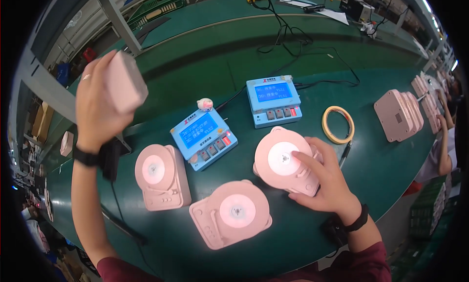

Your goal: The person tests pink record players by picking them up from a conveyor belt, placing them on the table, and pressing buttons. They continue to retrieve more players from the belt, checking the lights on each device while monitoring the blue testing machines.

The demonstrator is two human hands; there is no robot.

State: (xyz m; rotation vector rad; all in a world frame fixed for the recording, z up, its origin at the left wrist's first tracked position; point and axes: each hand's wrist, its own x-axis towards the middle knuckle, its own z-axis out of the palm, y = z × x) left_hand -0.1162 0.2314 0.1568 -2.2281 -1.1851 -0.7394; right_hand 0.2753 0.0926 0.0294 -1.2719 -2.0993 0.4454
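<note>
On the green desk [303, 228], under spread fingers of the right hand [334, 182], a pink player [267, 167] touched at its white disc [281, 157] — whether truly gripped, cannot tell. Above the desk at left, a pink block [127, 82] gripped by the left hand [100, 108], with fingers wrapped around. Probably light, stiff and somewhat slippery — better to take the player by its side walls, sparing the disc. Close by, two more players [229, 211] [163, 179], two blue testers [202, 133] [273, 104] and tape [326, 123]; farther, cables [320, 81], a green crate [156, 11] and a metal post [116, 20].
</note>
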